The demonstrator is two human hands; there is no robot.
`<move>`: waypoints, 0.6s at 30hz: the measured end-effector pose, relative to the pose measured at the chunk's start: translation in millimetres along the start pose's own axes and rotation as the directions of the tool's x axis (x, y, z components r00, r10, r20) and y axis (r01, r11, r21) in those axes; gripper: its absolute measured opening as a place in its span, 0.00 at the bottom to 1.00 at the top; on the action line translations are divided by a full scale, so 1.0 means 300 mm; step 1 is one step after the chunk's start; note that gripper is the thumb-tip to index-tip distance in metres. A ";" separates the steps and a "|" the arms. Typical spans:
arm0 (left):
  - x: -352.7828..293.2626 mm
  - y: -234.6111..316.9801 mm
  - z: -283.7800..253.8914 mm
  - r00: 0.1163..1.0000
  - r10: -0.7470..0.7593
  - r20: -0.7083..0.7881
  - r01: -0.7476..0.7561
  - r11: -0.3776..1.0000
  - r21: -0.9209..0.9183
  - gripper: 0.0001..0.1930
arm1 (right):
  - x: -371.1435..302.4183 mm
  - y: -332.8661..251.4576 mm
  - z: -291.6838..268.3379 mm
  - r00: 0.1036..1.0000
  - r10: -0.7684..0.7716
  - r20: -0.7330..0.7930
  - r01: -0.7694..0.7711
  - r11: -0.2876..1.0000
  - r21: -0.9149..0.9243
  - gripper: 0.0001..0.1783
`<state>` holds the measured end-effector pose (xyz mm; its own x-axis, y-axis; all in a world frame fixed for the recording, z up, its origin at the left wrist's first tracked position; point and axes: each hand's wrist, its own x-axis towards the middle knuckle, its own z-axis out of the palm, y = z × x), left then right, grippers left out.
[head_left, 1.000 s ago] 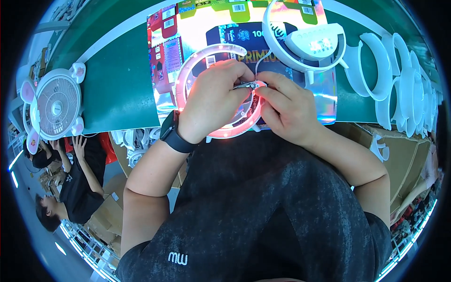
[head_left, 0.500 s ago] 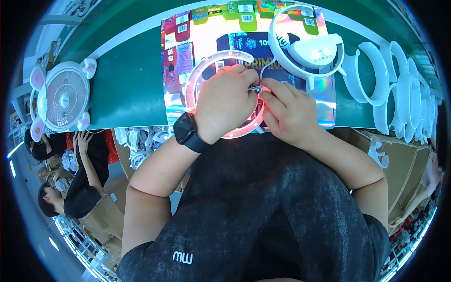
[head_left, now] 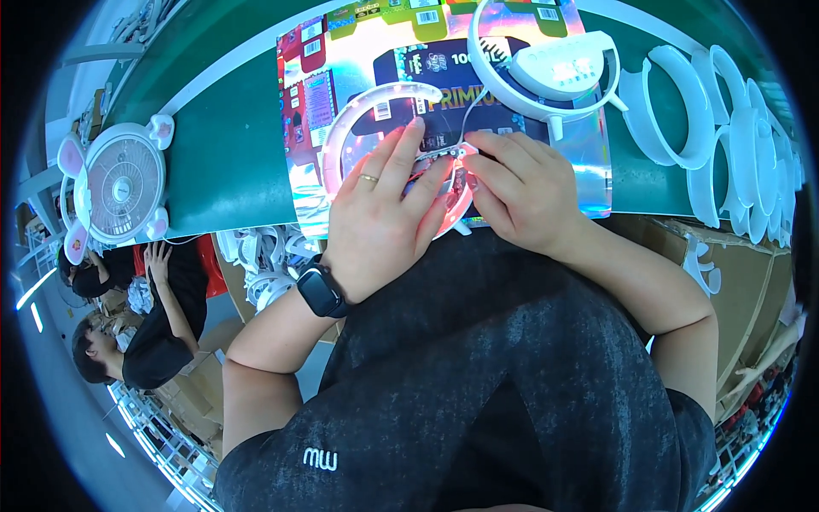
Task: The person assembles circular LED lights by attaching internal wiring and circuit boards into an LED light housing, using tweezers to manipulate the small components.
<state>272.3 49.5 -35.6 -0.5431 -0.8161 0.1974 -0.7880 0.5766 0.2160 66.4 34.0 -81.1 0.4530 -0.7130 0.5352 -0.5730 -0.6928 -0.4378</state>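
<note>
A curved white ring strip [head_left: 335,141] lies before me, glowing pink to red along its lower right part. My left hand [head_left: 380,209] rests across it with fingers stretched and spread; index finger and thumb are by a small circuit board [head_left: 454,154] at the ring's inner side. From the right, my right hand [head_left: 533,192] pinches at that board's right end, thumb and index close together. A thin white wire [head_left: 465,125] runs up from there to a white ring frame [head_left: 490,96] with a half-moon part bearing a lit display [head_left: 563,66]. My fingers partly hide the board.
Shiny printed packaging sheets [head_left: 303,183] cover the green table [head_left: 226,162]. A white fan with animal-like ears and feet [head_left: 124,183] stands at left. Several white ring frames [head_left: 670,107] stand at right. Below the edge are white parts [head_left: 264,260] and cardboard boxes [head_left: 742,316]. Another person [head_left: 162,324] is at left.
My left hand has opened from a curled grip, its fingers now stretched over the ring, and shifted left and down. My right hand stays at the board. The view has shifted slightly.
</note>
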 end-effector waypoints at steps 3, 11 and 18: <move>0.011 0.021 -0.013 1.000 -0.006 0.031 0.005 0.998 0.060 0.15 | -0.003 -0.001 -0.002 1.000 -0.018 0.003 0.018 1.000 0.000 0.13; 0.045 0.018 -0.027 0.995 0.028 0.097 -0.037 0.995 0.094 0.15 | 0.014 -0.019 -0.019 0.996 -0.006 0.087 0.015 0.995 -0.097 0.13; 0.022 -0.027 -0.007 0.996 -0.069 0.061 0.072 0.996 -0.054 0.16 | 0.142 0.037 -0.277 0.983 0.147 -0.109 -0.163 0.975 -0.152 0.14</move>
<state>275.6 39.5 -34.1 -0.5044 -0.8546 0.1237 -0.8082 0.5177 0.2808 22.5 5.1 -3.0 0.2867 -0.7912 0.5402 -0.7361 -0.5429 -0.4043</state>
